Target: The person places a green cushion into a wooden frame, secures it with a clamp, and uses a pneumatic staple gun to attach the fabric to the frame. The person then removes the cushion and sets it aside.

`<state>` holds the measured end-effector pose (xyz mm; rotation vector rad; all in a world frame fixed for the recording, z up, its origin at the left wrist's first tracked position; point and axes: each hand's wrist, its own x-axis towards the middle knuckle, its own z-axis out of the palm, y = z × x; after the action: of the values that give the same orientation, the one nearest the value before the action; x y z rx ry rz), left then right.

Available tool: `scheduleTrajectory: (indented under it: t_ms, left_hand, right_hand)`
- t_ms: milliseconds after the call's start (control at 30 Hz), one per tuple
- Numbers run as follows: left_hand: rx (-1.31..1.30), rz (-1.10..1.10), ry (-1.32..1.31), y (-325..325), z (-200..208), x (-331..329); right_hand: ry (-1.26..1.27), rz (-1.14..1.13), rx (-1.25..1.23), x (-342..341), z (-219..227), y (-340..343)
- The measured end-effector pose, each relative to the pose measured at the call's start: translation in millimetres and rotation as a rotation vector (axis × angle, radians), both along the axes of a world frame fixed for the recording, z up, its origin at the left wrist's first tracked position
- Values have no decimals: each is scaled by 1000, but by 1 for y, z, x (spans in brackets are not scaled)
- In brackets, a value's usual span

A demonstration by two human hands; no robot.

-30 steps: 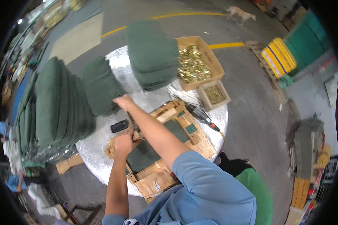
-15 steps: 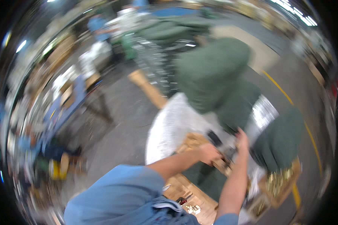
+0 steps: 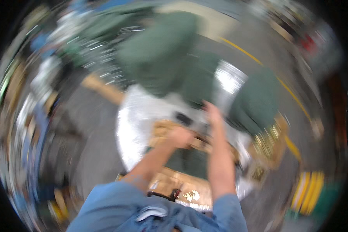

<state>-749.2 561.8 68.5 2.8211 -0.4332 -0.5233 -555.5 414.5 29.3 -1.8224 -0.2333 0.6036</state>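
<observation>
My left hand (image 3: 181, 137) is over the wrapped work surface (image 3: 133, 120), at a brown wooden-looking piece (image 3: 162, 129). Its fingers look curled, but blur hides whether they grip anything. My right hand (image 3: 212, 113) reaches farther forward, fingertips beside a dark green padded piece (image 3: 199, 83); its fingers are smeared too. A small black object (image 3: 183, 118) sits just beyond the left hand. Between my forearms lies a flat dark green cloth (image 3: 187, 162). Closer to my body are a light wooden board (image 3: 162, 179), shiny brass-coloured bits (image 3: 191, 195) and a dark red-and-black tool (image 3: 175, 193).
A tall green padded stack (image 3: 156, 54) rises at the far side, another green pile (image 3: 257, 100) to the right. An open box (image 3: 280, 154) of long brass-coloured pieces stands at right, a smaller box (image 3: 256, 172) below it. A yellow line (image 3: 241, 50) crosses the floor.
The whole view has swung to the right, so the bench and my hands appear farther left. Yellow stripes and green have come into view at lower right. Both hands stay around the same spot.
</observation>
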Motion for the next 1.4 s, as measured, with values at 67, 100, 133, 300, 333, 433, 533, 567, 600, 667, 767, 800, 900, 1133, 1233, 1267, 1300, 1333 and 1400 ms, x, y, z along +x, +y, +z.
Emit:
scheduleTrajectory:
  t_ms: [67, 100, 133, 300, 333, 433, 533, 567, 600, 667, 767, 800, 900, 1133, 1233, 1267, 1300, 1333, 1400]
  left_hand:
    - [50, 24, 9, -5, 24, 2]
    - [159, 28, 107, -9, 20, 10]
    - [46, -46, -34, -22, 36, 15]
    - [32, -103, -117, -20, 5, 15]
    - [40, -101, -93, -17, 4, 16]
    - [38, -84, -86, -12, 1, 12]
    - [40, -110, -87, -13, 1, 13]
    - [44, -102, -72, -11, 2, 12]
    - [47, -94, -57, -11, 3, 12]
    - [70, -74, -21, -12, 8, 12]
    - [92, -71, -19, -15, 10, 12]
    - [76, -82, -57, -13, 6, 11]
    - [64, -89, -69, -10, 4, 10]
    - [155, -71, 62, -17, 20, 15]
    - [164, -69, 68, -18, 20, 16]
    - [161, -72, 77, -17, 20, 17]
    - [155, -74, 62, -15, 21, 16]
    - [146, -80, 51, -14, 20, 14]
    - [127, -82, 28, -12, 15, 14]
  right_hand:
    - [66, -146, 53, -2, -5, 15]
    - [146, -216, 81, 11, -19, 17]
    - [97, -429, 218, 23, -37, 5]
    - [132, -625, -27, 22, -26, 11]
    - [134, -621, -11, 17, -22, 11]
    - [131, -597, -23, 9, -11, 20]
    - [151, -612, -64, 12, -14, 16]
    - [178, -588, -40, 11, -11, 17]
    - [204, -564, -17, 10, -8, 16]
    - [230, -532, 12, 6, 0, 15]
    - [233, -535, 21, 5, 5, 12]
    - [238, -536, 29, 5, 5, 12]
    - [240, -532, 43, 4, 5, 14]
    - [243, -542, 69, 10, -2, 12]
    - [262, -548, 44, 12, -6, 11]
    - [261, -535, 42, 12, -6, 13]
    - [261, -523, 40, 12, -6, 14]
    - [262, -515, 36, 10, -7, 13]
    - [250, -513, 25, 12, -7, 15]
